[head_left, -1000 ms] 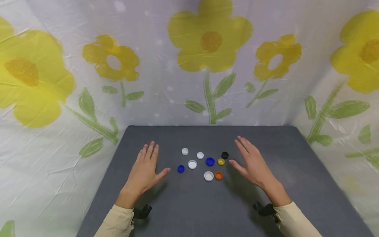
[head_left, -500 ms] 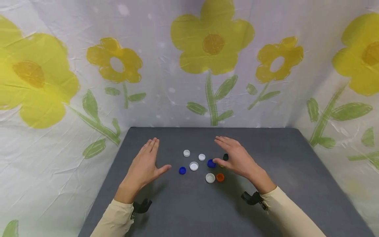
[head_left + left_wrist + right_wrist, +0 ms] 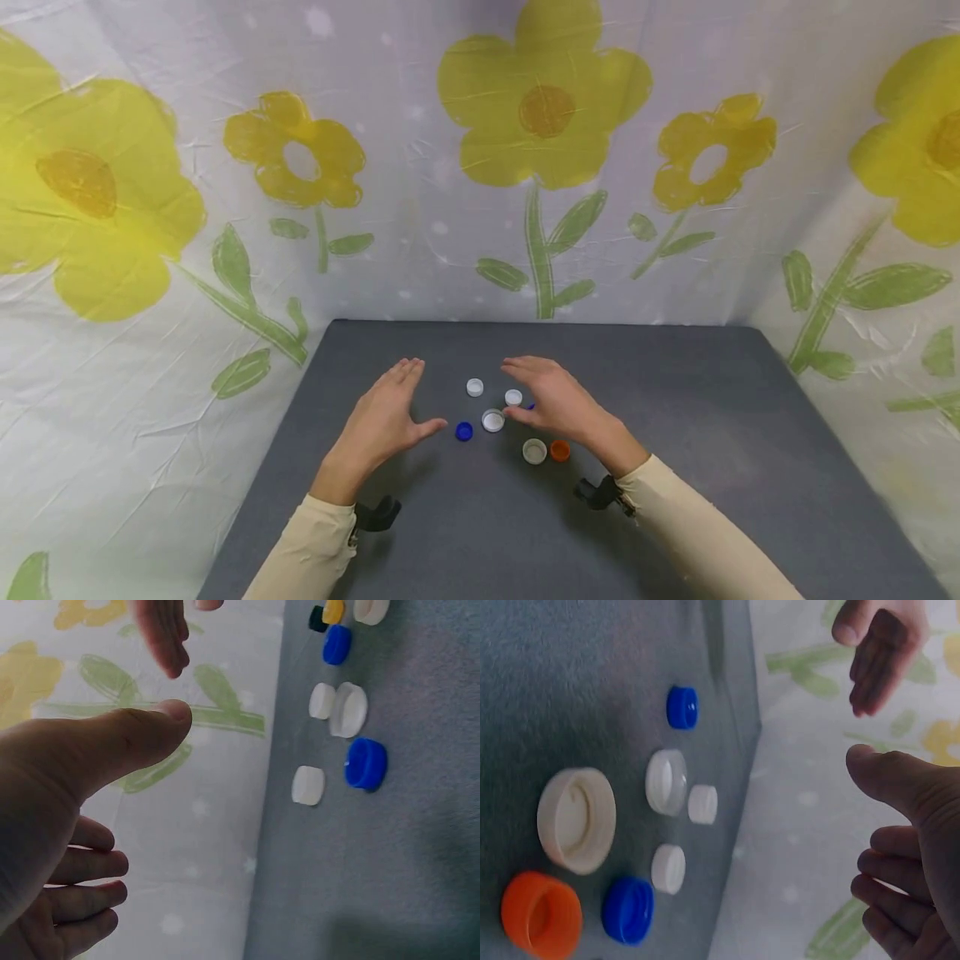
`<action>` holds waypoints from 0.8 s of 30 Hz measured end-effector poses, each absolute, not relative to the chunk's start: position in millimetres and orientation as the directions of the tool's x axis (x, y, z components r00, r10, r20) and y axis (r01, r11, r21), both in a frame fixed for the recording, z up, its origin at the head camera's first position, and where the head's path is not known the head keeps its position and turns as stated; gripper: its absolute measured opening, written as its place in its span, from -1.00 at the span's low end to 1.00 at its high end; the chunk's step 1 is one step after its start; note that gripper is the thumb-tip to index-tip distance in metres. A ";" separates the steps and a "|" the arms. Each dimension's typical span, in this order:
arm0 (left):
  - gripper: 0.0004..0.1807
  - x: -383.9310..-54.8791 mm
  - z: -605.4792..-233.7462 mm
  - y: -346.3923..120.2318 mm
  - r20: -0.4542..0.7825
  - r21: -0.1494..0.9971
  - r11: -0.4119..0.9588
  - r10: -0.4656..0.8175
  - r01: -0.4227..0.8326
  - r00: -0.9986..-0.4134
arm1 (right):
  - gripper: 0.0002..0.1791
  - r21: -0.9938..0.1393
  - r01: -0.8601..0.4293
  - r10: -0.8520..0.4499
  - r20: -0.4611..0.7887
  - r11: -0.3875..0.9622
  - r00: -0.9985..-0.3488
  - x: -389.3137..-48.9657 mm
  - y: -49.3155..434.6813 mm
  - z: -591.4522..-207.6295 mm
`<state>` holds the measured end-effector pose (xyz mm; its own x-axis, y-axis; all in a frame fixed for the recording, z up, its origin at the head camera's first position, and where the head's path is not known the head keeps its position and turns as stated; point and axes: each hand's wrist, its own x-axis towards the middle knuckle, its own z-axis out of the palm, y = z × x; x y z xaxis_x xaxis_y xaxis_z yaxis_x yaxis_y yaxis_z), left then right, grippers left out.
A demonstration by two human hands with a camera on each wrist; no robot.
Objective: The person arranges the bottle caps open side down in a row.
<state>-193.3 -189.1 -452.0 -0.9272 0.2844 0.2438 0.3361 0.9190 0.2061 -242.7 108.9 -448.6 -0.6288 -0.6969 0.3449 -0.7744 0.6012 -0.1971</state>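
Observation:
Several bottle caps lie loose on the grey table. In the head view I see a small blue cap (image 3: 464,431), white caps such as the clear-rimmed one (image 3: 492,421), an off-white cap (image 3: 534,452) and an orange cap (image 3: 560,451). My left hand (image 3: 378,425) hovers left of them, fingers extended and thumb apart, holding nothing. Over the right part of the group hovers my right hand (image 3: 562,404), also holding nothing, its thumb near a white cap (image 3: 513,398). It mostly covers a larger blue cap (image 3: 628,910). The black cap (image 3: 318,619) and yellow cap (image 3: 334,610) show only in the left wrist view.
The dark grey tabletop (image 3: 465,533) ends at a back edge against a white curtain (image 3: 420,275) printed with yellow flowers. The curtain also runs along both sides. Black wrist straps (image 3: 377,514) sit at the cuffs of the beige sleeves (image 3: 303,550).
My right hand has swept left, from beside the black cap to over the caps, hiding the black and yellow ones. The left hand has shifted slightly right. The caps stay put.

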 end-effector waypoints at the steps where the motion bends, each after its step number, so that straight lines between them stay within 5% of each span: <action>1: 0.12 -193.9 -455.0 -188.3 0.241 0.207 0.918 0.287 0.338 -0.927 | -0.26 -0.204 -0.776 -0.699 0.342 0.597 -0.628 -243.2 106.0 -451.1; 17: 0.01 -200.5 -503.4 -177.4 0.181 0.238 0.908 0.306 0.344 -0.935 | -0.38 -0.238 -0.764 -0.731 0.225 0.600 -0.644 -243.0 64.9 -490.5; 24: -0.09 -203.5 -522.2 -171.6 0.163 0.262 0.897 0.322 0.356 -0.932 | -0.44 -0.153 -0.781 -0.752 0.211 0.605 -0.624 -244.5 53.0 -508.8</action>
